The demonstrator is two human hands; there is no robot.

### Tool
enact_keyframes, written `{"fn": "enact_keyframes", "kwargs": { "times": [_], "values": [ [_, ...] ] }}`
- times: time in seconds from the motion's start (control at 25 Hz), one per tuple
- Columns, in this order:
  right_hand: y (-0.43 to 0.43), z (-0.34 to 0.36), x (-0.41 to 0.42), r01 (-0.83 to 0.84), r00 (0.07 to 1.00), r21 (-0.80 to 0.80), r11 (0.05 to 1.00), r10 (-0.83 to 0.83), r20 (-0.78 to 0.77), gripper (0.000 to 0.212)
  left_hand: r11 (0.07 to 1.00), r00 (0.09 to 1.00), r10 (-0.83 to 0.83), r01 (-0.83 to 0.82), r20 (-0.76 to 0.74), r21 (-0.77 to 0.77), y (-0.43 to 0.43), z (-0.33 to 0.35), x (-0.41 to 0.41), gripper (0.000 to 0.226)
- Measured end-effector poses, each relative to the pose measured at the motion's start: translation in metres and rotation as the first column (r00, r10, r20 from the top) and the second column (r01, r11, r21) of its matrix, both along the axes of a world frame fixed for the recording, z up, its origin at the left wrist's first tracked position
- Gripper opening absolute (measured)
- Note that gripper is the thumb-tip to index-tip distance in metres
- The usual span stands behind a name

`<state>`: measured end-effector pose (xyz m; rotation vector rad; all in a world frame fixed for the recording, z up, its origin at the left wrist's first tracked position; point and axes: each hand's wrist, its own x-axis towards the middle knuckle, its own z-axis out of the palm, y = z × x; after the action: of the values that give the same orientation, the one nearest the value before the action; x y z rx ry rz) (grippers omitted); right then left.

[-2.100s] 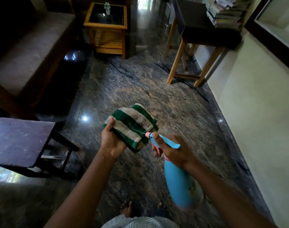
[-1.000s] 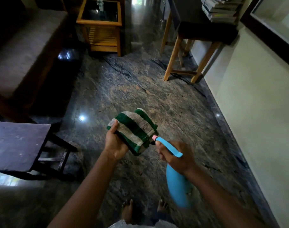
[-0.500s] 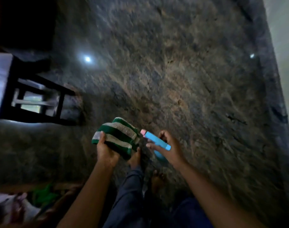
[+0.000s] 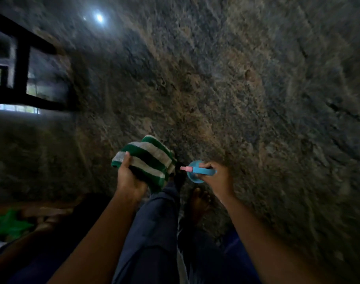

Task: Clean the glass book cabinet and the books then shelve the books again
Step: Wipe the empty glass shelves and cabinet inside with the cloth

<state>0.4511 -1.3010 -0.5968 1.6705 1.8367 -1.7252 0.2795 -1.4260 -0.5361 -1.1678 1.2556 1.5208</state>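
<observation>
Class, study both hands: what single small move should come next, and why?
Probably one squirt from the sprayer. The right hand holds the blue plastic spray bottle with its pink nozzle aimed at the folded green-and-white striped cloth, which the left hand grips right beside it, so a squirt would likely dampen the cloth for wiping.

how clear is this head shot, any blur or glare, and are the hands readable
Head view: dim overall; the stone floor is smeared by motion blur, worst toward the edges; a glare spot shines top left; the centre is clearest, where the left hand grips the striped cloth and the right hand holds the blue spray bottle.
</observation>
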Motion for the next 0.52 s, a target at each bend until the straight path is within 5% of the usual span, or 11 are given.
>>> {"fn": "enact_keyframes", "kwargs": {
  "times": [0.2, 0.4, 0.52],
  "values": [
    [-0.020, -0.036, 0.004, -0.132, 0.986, 0.083, 0.988, 0.122, 0.116, 0.019, 0.999, 1.000, -0.023, 0.023, 0.008, 0.034, -0.005, -0.007, -0.006, 0.040],
    [-0.023, -0.046, 0.004, -0.464, 0.829, -0.151, 0.873, 0.488, 0.273, 0.040, 0.995, 0.999, -0.027, 0.029, -0.021, 0.093, -0.007, 0.010, -0.009, 0.038],
    [-0.020, 0.000, -0.025, -0.362, 0.901, -0.155, 0.919, 0.388, 0.193, 0.043, 0.984, 0.998, -0.046, 0.053, -0.048, 0.171, -0.009, 0.034, -0.018, 0.035]
  ]
}}
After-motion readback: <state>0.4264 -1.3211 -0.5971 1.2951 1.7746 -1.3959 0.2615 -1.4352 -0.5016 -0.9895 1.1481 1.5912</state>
